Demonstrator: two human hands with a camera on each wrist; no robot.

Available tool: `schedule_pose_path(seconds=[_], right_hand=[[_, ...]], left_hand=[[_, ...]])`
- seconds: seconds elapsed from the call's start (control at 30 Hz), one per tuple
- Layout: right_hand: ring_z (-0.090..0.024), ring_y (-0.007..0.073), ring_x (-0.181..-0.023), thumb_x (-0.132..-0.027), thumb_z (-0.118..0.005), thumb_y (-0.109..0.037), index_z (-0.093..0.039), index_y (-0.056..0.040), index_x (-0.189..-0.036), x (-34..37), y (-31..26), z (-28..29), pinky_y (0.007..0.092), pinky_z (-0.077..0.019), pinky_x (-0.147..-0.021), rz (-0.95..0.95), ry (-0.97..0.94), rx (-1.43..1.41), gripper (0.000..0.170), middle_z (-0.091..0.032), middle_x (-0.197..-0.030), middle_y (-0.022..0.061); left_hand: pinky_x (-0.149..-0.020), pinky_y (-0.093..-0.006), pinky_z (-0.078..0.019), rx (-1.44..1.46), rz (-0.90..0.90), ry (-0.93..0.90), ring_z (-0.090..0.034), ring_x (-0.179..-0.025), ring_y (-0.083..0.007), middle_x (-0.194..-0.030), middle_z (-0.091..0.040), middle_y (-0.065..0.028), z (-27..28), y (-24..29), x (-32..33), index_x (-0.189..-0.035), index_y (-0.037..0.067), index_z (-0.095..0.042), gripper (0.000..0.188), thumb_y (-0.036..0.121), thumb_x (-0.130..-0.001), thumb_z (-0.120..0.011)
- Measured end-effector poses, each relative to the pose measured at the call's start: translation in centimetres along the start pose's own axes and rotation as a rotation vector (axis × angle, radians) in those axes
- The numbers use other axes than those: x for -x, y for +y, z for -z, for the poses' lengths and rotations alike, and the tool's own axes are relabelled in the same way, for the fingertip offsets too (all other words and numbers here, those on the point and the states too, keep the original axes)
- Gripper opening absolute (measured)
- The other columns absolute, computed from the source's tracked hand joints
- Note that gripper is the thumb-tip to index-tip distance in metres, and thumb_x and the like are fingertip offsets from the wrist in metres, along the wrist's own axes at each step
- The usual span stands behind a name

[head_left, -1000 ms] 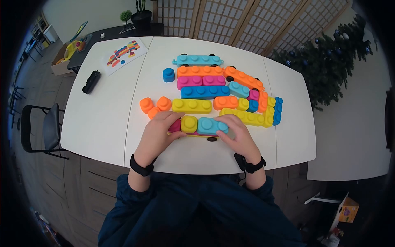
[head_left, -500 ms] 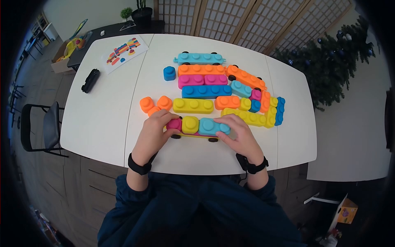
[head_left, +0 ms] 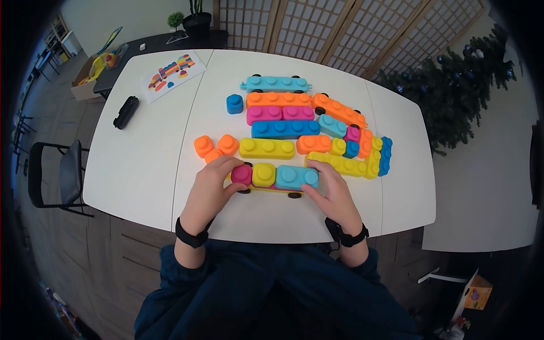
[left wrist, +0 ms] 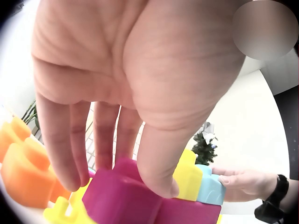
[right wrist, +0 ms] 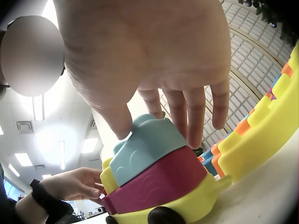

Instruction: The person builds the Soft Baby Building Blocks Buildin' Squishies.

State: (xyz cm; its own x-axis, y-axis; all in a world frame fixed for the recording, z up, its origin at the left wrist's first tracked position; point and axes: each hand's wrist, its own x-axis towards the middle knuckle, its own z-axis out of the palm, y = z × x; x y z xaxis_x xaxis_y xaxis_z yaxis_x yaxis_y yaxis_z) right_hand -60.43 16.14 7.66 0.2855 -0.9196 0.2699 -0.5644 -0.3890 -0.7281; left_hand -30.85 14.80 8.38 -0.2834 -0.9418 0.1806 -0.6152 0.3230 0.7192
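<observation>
White table (head_left: pixel 136 175), lattice screen (head_left: pixel 317 28) along its far side, dark-green tree (head_left: pixel 447 96) with ornaments at far right. Stack under observation: on the near-middle of the table, its long side running left to right. Bottom to top: yellow wheeled base (right wrist: pixel 187 200), magenta layer (right wrist: pixel 159 182), then a top row of magenta block (head_left: pixel 241 175), yellow block (head_left: pixel 263 174) and light-blue block (head_left: pixel 296 177).

Left hand (head_left: pixel 205 190): pinches the magenta block at the left end, thumb on the near side, fingers across on the far side (gaps show between some of them).

Right hand (head_left: pixel 339 198): holds the light-blue block at the right end, thumb on its near side, fingers slightly spread beyond it (exact contact of the farther fingertips cannot be told).

Surroundings: long yellow block (head_left: pixel 267 148) lies just beyond the stack; three orange blocks (head_left: pixel 228 145) sit far-left of the left hand. Farther off, teal wheeled piece (head_left: pixel 276 84) stands beyond rows of coloured blocks. Printed sheet (head_left: pixel 173 75) and black case (head_left: pixel 126 112) lie at left.
</observation>
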Motion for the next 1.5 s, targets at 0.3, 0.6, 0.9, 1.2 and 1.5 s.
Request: schedule_pose_path(seconds=[0.3,0.6,0.9,1.2,1.5], right_hand=[[-0.068,0.0319,-0.111,-0.093,-0.075,-0.016,-0.059,-0.0016,-0.127,0.6,1.8,0.1,0.0388,-0.0522,-0.097,-0.041,-0.013,-0.120,0.040,-0.068,-0.121,0.0154],[-0.068,0.0300,-0.110,-0.095,-0.074,-0.017,-0.056,-0.0023,-0.128,0.8,2.4,-0.4,0.0400,-0.0532,-0.097,-0.156,-0.041,-0.274,0.040,-0.067,-0.122,0.0140],[-0.067,0.0297,-0.107,-0.091,-0.077,-0.015,-0.061,-0.0042,-0.129,0.6,1.0,0.3,0.0375,-0.0535,-0.094,-0.110,-0.060,-0.187,0.042,-0.066,-0.119,0.0143],[-0.066,0.0285,-0.106,-0.091,-0.076,-0.014,-0.062,-0.0066,-0.131,0.5,1.1,0.0,0.0357,-0.0535,-0.090,-0.108,-0.043,-0.176,0.043,-0.065,-0.121,0.0129],[-0.066,0.0276,-0.111,-0.088,-0.080,-0.014,-0.061,-0.0071,-0.134,0.4,1.2,-0.2,0.0369,-0.0534,-0.094,-0.107,-0.054,-0.164,0.051,-0.066,-0.126,0.0120]], left_hand=[[-0.084,-0.0348,-0.0609,-0.010,0.045,0.016,-0.072,-0.098,-0.0260,-0.109,-0.071,-0.0111,-0.1,-1.1,0.4,-0.119,0.005,-0.067,0.044,0.007,-0.079,-0.085],[-0.083,-0.0349,-0.0620,0.032,0.112,-0.014,-0.072,-0.096,-0.0259,-0.107,-0.072,-0.0119,-0.6,-1.2,0.1,-0.118,0.005,-0.066,0.042,0.007,-0.081,-0.084],[-0.082,-0.0359,-0.0611,0.000,0.095,-0.019,-0.072,-0.094,-0.0284,-0.104,-0.073,-0.0122,-0.7,-0.9,-0.1,-0.116,0.006,-0.067,0.039,0.008,-0.082,-0.083],[-0.089,-0.0384,-0.0551,-0.008,-0.050,0.038,-0.069,-0.100,-0.0327,-0.108,-0.072,-0.0137,0.7,-2.3,0.0,-0.118,0.004,-0.067,0.042,0.007,-0.080,-0.084],[-0.084,-0.0377,-0.0544,-0.134,0.092,0.106,-0.067,-0.097,-0.0295,-0.107,-0.069,-0.0129,2.8,-5.0,-0.9,-0.113,0.002,-0.067,0.047,0.006,-0.072,-0.088]])
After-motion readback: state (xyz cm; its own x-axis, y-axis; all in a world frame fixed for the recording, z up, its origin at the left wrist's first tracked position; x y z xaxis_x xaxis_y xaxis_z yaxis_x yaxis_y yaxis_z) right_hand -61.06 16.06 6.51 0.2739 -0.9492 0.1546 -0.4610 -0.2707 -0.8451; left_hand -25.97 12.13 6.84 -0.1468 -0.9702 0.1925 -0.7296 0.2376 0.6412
